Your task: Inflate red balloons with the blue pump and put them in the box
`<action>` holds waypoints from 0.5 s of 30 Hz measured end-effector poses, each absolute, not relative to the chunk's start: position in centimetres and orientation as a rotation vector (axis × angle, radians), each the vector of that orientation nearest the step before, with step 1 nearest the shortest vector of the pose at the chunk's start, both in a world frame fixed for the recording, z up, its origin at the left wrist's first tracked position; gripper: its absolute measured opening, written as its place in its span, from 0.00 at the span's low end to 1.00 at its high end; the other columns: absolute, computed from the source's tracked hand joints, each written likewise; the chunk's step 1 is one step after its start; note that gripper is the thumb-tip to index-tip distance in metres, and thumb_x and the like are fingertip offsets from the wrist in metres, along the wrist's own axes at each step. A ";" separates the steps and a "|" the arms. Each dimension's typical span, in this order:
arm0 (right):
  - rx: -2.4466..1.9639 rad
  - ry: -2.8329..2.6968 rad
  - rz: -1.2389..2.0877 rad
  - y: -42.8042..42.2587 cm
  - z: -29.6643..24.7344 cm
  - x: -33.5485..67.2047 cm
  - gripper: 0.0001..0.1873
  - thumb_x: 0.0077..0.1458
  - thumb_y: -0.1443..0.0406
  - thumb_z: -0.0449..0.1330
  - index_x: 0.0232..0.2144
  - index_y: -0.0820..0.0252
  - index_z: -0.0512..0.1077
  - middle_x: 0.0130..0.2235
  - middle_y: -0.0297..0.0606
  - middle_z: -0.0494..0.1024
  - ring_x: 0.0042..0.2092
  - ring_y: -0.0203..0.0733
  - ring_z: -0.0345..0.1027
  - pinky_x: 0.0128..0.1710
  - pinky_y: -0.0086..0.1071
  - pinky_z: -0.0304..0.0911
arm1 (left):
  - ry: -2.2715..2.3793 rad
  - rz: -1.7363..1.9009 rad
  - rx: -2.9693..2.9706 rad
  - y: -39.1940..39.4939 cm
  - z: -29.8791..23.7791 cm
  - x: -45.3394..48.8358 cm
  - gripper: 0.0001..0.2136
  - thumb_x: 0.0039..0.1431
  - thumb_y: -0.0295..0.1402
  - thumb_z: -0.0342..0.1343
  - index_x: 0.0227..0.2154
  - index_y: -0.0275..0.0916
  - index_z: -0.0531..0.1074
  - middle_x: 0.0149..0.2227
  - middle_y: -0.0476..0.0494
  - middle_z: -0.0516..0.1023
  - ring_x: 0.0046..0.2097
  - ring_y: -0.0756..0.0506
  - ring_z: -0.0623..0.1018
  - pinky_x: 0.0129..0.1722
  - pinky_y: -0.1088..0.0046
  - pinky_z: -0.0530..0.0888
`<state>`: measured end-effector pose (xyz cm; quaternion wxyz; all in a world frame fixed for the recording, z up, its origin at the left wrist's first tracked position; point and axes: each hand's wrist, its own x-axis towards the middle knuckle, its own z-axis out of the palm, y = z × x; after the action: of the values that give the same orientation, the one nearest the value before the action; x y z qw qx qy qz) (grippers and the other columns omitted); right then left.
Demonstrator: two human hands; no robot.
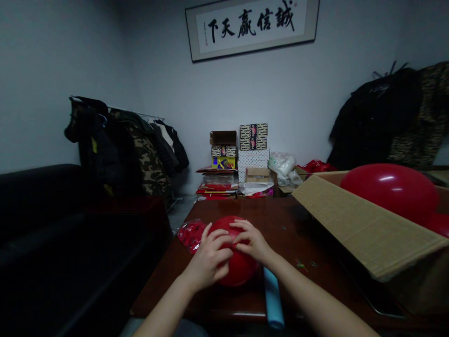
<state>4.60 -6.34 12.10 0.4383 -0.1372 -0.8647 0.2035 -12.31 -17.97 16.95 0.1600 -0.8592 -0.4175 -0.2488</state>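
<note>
An inflated red balloon (238, 269) rests on the dark wooden table (280, 224) close to its near edge. My left hand (209, 258) wraps round the balloon's left side with the fingers curled. My right hand (251, 239) pinches at the balloon's top, fingertips meeting those of the left hand. A light blue tube (272, 299) lies on the table under my right forearm. A clear bag of red balloons (191, 234) sits just left of the hands.
A large open cardboard box (365, 229) on the right holds another inflated red balloon (391, 187). Stacked boxes (245, 150), red papers and plastic bags sit at the table's far end. Coats hang on a rack (129, 145) at left; a dark sofa (42, 210) is beside it.
</note>
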 end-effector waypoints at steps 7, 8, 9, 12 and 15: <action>-0.297 -2.017 0.661 -7.0 12.2 4.4 0.02 0.46 0.61 0.63 0.27 0.50 0.75 0.46 0.34 0.72 0.55 0.42 0.55 0.53 0.41 0.54 | -1.346 -1.415 -2.457 -17.3 16.8 -12.4 0.03 0.49 0.27 0.49 0.25 0.41 0.65 0.34 0.45 0.73 0.49 0.42 0.67 0.55 0.52 0.55; -0.296 -2.002 0.673 -7.2 12.3 4.4 0.02 0.46 0.61 0.63 0.27 0.50 0.75 0.46 0.34 0.72 0.55 0.42 0.55 0.53 0.41 0.54 | -1.353 -1.529 -2.437 -17.1 16.6 -12.4 0.03 0.51 0.27 0.49 0.25 0.41 0.64 0.33 0.45 0.73 0.49 0.42 0.67 0.54 0.53 0.57; -0.295 -1.990 0.682 -7.4 12.4 4.3 0.02 0.46 0.61 0.63 0.27 0.50 0.75 0.46 0.34 0.72 0.56 0.42 0.55 0.53 0.41 0.54 | -1.364 -1.630 -2.410 -16.9 16.4 -12.4 0.03 0.52 0.28 0.48 0.25 0.41 0.63 0.31 0.45 0.73 0.48 0.43 0.67 0.53 0.54 0.59; -0.296 -1.964 0.694 -7.8 12.7 4.3 0.03 0.46 0.61 0.64 0.27 0.50 0.75 0.46 0.34 0.72 0.56 0.44 0.54 0.53 0.42 0.54 | -1.421 -1.787 -2.311 -16.5 15.9 -12.3 0.04 0.54 0.29 0.47 0.26 0.41 0.63 0.28 0.46 0.72 0.48 0.43 0.68 0.52 0.55 0.61; -0.298 -1.947 0.691 -8.0 12.8 4.5 0.02 0.46 0.61 0.63 0.27 0.49 0.75 0.46 0.35 0.72 0.56 0.45 0.54 0.53 0.44 0.53 | -1.443 -1.593 -2.292 -16.6 16.2 -12.2 0.04 0.54 0.29 0.47 0.26 0.40 0.64 0.28 0.47 0.71 0.42 0.44 0.69 0.54 0.52 0.56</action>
<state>4.46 -7.96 12.79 0.5031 -0.1236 -0.8061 0.2861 -12.23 -16.63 16.18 -0.0001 -0.7295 -0.4592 -0.5069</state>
